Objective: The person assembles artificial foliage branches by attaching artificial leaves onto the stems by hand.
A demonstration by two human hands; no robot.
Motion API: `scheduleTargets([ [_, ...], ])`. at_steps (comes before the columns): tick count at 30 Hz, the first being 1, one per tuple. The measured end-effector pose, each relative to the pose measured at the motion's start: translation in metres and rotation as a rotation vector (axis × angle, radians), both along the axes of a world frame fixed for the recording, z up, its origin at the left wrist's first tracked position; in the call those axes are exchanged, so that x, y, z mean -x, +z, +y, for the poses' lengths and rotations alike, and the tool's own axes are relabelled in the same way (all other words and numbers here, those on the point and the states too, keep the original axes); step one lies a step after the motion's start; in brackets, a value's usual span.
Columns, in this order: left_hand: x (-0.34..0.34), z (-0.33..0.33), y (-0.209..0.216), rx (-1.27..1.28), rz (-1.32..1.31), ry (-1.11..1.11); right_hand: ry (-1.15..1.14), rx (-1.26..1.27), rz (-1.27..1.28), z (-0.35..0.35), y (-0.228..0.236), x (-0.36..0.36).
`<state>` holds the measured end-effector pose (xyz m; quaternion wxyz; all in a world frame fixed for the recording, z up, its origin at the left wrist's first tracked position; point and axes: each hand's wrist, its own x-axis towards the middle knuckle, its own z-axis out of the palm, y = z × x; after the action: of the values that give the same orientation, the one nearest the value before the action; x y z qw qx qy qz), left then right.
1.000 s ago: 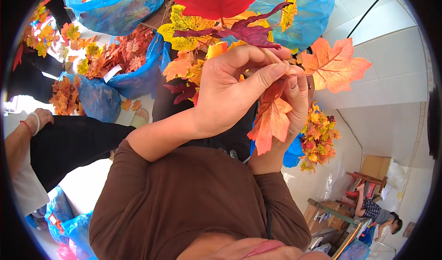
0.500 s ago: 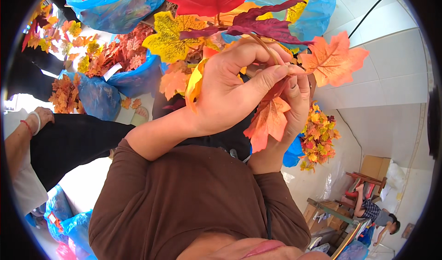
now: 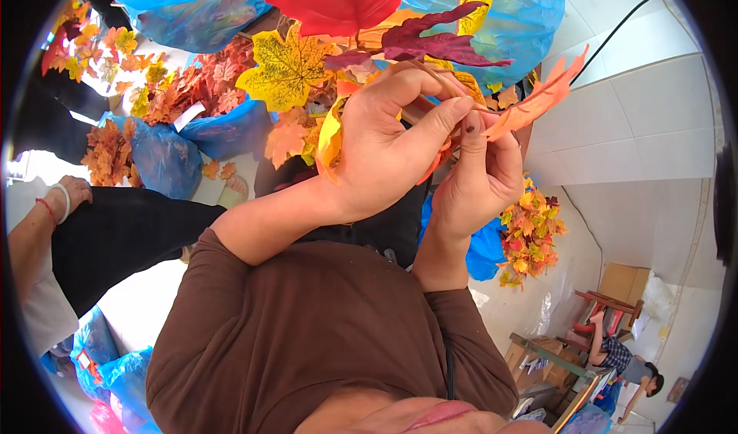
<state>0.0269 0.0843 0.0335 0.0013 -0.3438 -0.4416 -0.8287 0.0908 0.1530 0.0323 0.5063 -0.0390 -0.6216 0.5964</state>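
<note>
Brown fabric is filling the foreground: a shirt [image 3: 330, 326] on the camera wearer, whose 2 bare forearms are reaching up from the sleeves. Near the centre, the left hand [image 3: 384, 142] is bending inward, its thumb and fingers closing in a pinch on a thin brown stem [image 3: 443, 82]. Just beside it, the right hand [image 3: 480, 176] is pinching the base of an orange leaf [image 3: 538, 99], which is sticking out to the right of the fingertips, turning almost edge-on. Just beyond the hands, a speckled yellow leaf [image 3: 284, 69] is spreading on the left, a dark purple leaf [image 3: 438, 43] is stretching across the middle, and a large red leaf [image 3: 338, 0] is showing above them.

Farther off, a blue bag [image 3: 515, 19] is sitting behind these leaves, and another blue bag [image 3: 200, 19] is holding orange foliage at upper left. At the left edge, a second person in black trousers [image 3: 131, 242] is resting a hand [image 3: 74, 193] on 1 leg. Far away at lower right, someone in checked shorts [image 3: 615, 353] is appearing near a cardboard box [image 3: 624, 282].
</note>
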Motion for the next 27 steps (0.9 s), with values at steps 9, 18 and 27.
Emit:
scheduleTargets([
  [9,-0.003,-0.009,0.01,0.01,-0.156,-0.2,0.486,0.654,0.045,0.01,0.008,0.001],
  [18,-0.003,-0.005,0.01,0.032,0.015,-0.048,0.595,0.74,-0.013,0.016,0.003,0.001],
  [27,-0.004,-0.007,0.012,0.095,0.095,0.045,0.665,0.872,-0.027,0.014,0.003,-0.001],
])
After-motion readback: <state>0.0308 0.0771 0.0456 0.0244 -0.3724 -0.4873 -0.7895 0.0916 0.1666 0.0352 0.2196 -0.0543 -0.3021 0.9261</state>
